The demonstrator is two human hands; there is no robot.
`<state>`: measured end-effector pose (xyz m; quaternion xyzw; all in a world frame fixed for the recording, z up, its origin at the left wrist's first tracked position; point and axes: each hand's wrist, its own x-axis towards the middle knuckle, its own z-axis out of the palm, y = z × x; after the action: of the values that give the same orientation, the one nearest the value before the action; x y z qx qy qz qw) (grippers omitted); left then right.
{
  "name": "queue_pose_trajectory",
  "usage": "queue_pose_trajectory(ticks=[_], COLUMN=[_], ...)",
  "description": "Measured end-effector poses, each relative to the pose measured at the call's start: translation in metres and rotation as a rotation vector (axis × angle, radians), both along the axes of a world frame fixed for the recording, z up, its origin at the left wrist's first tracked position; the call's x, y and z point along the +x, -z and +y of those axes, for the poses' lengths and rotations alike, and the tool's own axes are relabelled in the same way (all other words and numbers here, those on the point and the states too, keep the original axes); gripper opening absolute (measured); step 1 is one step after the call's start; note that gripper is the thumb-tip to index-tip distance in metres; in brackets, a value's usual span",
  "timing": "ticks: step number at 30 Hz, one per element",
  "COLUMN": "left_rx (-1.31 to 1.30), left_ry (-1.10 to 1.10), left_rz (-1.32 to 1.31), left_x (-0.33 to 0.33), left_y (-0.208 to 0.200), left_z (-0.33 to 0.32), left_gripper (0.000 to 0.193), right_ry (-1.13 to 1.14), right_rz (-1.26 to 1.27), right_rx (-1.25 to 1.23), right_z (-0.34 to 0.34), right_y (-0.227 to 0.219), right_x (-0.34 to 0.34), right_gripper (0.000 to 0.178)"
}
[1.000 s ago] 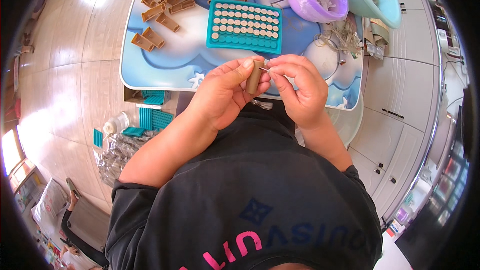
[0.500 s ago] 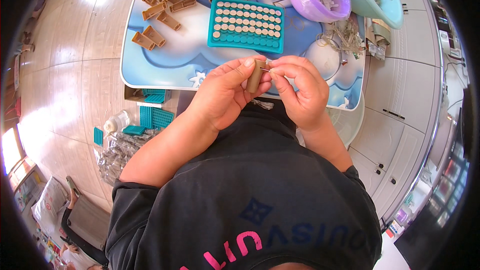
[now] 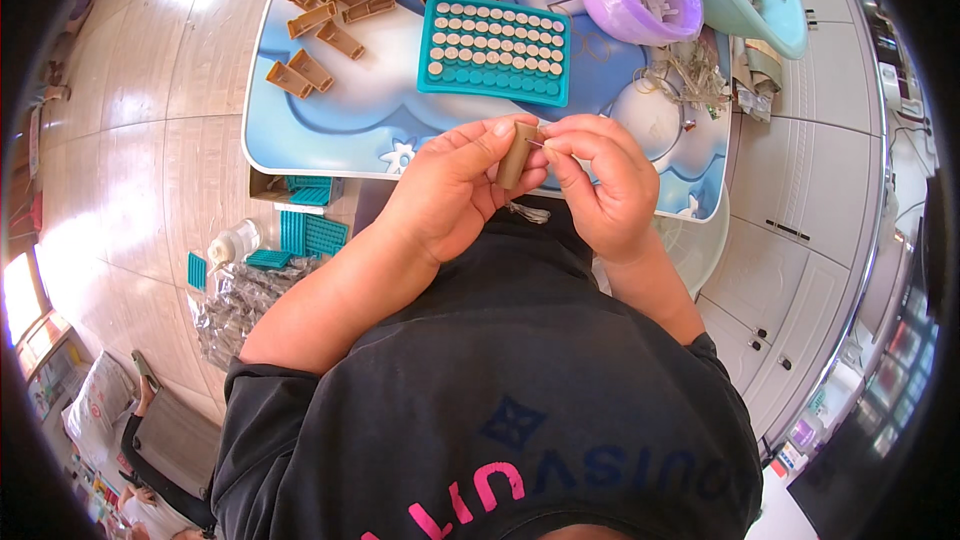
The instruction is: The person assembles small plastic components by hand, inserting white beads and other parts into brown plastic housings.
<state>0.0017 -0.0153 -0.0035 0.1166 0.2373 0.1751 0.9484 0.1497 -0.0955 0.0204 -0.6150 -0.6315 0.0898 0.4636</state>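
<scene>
My left hand [image 3: 448, 178] is closed around a brown, half-round plastic casing [image 3: 514, 164], holding it nearly upright just past the table's near edge. Facing it, my right hand [image 3: 608, 180] pinches a thin, pin-like piece [image 3: 535, 143] between thumb and forefinger. Its tip meets the side of the casing; whether it sits in a hole is too small to tell. Beyond both hands a teal tray [image 3: 424, 65] lies on the table, with rows of pale round discs in it and mostly bare places in the nearest row.
Several brown casings [image 3: 340, 40] lie loose at the table's far left. A purple bowl [image 3: 600, 15] of whitish parts and a pale green basin [image 3: 790, 20] stand far right, near a heap of thin clear pieces [image 3: 690, 75]. Teal trays [image 3: 322, 236] and plastic bags [image 3: 240, 305] sit low left.
The casing has tilted slightly and shifted a little to the right with my left hand. Less of the thin piece shows between the casing and my right fingertips.
</scene>
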Motion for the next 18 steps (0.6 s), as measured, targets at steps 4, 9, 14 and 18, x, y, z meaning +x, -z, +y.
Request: queue_pose_trajectory(ticks=[4, 9, 14, 18], left_rx=[0.09, 0.052, 0.04, 0.02], left_ry=[-0.022, -0.026, -0.039, -0.062], left_rz=[-0.002, 0.058, 0.084, 0.105], left_x=[0.0051, 0.0054, 0.0063, 0.0073], left_y=[0.0006, -0.0029, -0.0057, -0.0072], left_z=[-0.004, -0.0045, -0.0058, -0.0066], left_gripper=[0.032, 0.031, 0.027, 0.027], right_ry=[-0.001, 0.014, 0.001, -0.011], right_rz=[-0.074, -0.087, -0.102, -0.137], right_rx=[-0.02, 0.001, 0.018, 0.054], right_z=[-0.001, -0.0006, -0.0011, 0.0014], right_y=[-0.0001, -0.0006, 0.0017, 0.0049], right_x=[0.0002, -0.0018, 0.0002, -0.0016], right_gripper=[0.01, 0.013, 0.014, 0.014])
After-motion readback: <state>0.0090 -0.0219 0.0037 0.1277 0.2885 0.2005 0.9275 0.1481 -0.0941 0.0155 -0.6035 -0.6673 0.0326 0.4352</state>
